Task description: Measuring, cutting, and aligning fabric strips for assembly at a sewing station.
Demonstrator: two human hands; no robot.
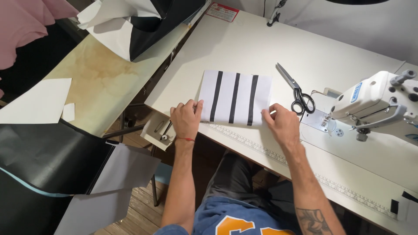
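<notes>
Fabric piece (235,98), white with three black stripes, lies flat on the white desk (261,48) near its front edge, just above the printed ruler strip (278,156). Left hand (186,119) has its grip closed on the left edge, thumb on top pinching the corner; right hand (283,124) has its fingers curled down on the lower right corner, holding it. Black-handled scissors (296,89) sit just right of the piece, and the sewing machine (374,104) is beyond those. Honestly the risk I see: the piece is loose, so if one hand tugs harder it could skew or wrinkle and the stripes go crooked. The right hand is also near the scissors, so a careless sweep could knock them.
</notes>
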